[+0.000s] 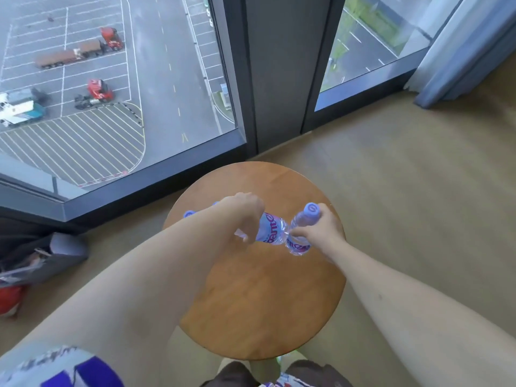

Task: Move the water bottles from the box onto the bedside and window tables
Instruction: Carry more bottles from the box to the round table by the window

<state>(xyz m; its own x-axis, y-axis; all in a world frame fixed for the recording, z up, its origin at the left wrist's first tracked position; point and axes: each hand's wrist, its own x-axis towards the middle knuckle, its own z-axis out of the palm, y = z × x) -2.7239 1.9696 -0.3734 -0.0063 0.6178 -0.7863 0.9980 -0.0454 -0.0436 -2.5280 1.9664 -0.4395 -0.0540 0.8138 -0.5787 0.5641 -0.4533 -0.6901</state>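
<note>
A round wooden window table (pixel 259 297) stands on the carpet below me, close to the tall window. My left hand (pixel 245 210) is shut on a clear water bottle (pixel 269 229) with a pink label, held low over the table's far half. Another purple cap (pixel 189 214) peeks out behind my left forearm, its bottle hidden. My right hand (pixel 318 233) grips a second water bottle (pixel 300 236) by its neck, purple cap up, its base at the tabletop. The two bottles touch. No box is in view.
Floor-to-ceiling windows (pixel 111 93) with dark frames run along the far side. A grey bag (pixel 42 261) and a red item (pixel 11 298) lie on the floor at the left. A blue curtain (pixel 460 57) hangs at the top right. Beige carpet (pixel 405 191) surrounds the table.
</note>
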